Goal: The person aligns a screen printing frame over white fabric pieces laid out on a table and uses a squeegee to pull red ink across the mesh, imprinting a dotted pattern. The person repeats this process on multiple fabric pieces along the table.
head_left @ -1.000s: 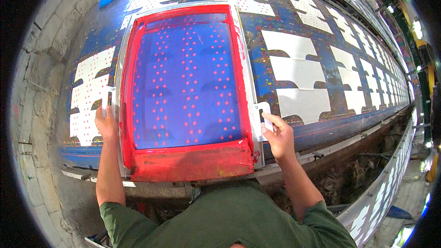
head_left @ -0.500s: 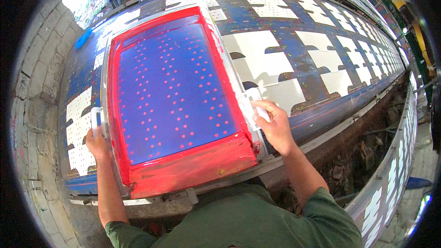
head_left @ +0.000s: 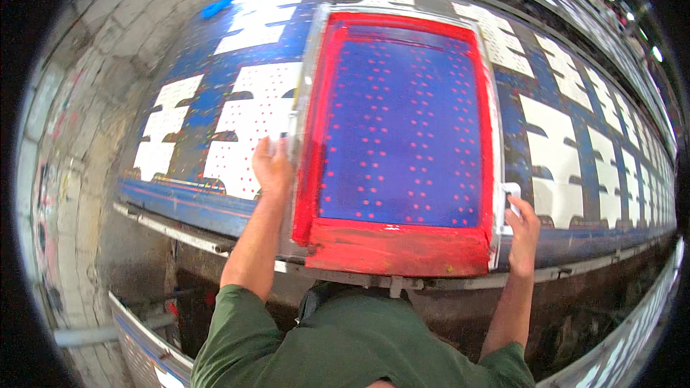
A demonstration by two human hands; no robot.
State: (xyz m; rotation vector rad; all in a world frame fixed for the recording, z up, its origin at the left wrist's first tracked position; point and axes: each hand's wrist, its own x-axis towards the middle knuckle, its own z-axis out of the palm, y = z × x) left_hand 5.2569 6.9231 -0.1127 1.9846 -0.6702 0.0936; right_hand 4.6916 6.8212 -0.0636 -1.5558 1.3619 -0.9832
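Red-framed rectangular printing screen with blue mesh (head_left: 402,136) lies on the long blue table (head_left: 180,197), left hand (head_left: 272,165) and right hand (head_left: 523,226) clamped on its sides.

Olive-green shirt — short sleeves, forearms bare — no gloves.

Head cam, fisheye, looks steeply down, close over print table (head_left: 215,208).

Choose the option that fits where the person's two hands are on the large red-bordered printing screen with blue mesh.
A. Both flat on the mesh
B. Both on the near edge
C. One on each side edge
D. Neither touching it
C: the left hand grips the left side of the red-bordered printing screen and the right hand the right side, near its lower corners.
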